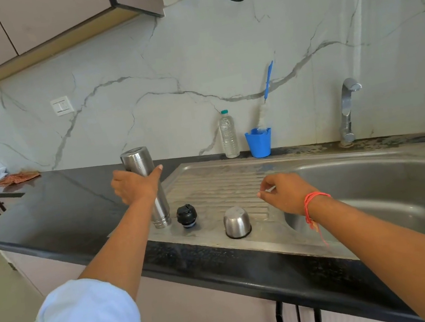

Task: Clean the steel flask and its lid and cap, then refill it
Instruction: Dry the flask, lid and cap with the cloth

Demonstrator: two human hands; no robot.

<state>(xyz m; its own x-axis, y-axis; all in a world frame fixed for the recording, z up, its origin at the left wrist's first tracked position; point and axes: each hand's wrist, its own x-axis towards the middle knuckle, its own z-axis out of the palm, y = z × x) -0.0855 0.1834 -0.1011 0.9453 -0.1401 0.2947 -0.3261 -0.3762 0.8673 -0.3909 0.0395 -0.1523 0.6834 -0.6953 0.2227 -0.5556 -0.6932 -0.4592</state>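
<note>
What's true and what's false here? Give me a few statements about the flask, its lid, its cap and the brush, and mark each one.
The left hand grips the steel flask. True.
The black lid is screwed onto the flask. False: it sits on the drainboard beside the flask.
The steel cap rests mouth down on the drainboard. True.
The bottle brush lies in the sink basin. False: it stands in the blue cup.

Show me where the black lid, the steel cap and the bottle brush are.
black lid (pixel 186 213), head view, on its domed top.
steel cap (pixel 236 222), head view, on its rounded side.
bottle brush (pixel 263 115), head view, on its white bristles.
</note>
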